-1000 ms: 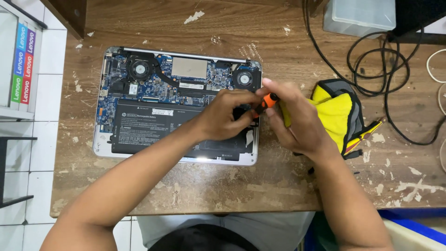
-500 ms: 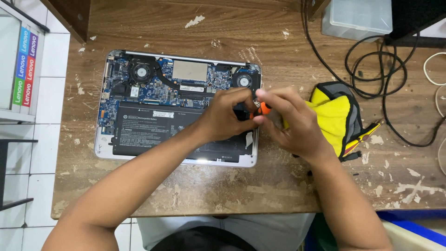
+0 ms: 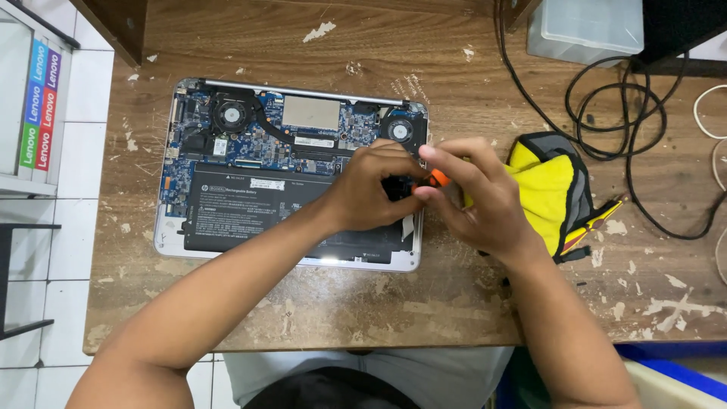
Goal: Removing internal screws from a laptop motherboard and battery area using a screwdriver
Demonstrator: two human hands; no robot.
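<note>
Nearest the counter's front edge, both forearms reached in from below. The left hand lay on the right end of the opened silver laptop with its bottom cover off, its grip curled down over a small black part; whether it pinched anything could not be told. Just beside it, the right hand had its grip clenched on a small orange-handled screwdriver, held over the laptop's right edge. The laptop sat left of the middle of the scuffed wooden counter. A yellow and grey cloth pouch lay just right of the right hand. Farther back, black cables looped toward the far right corner beside a clear plastic box.
</note>
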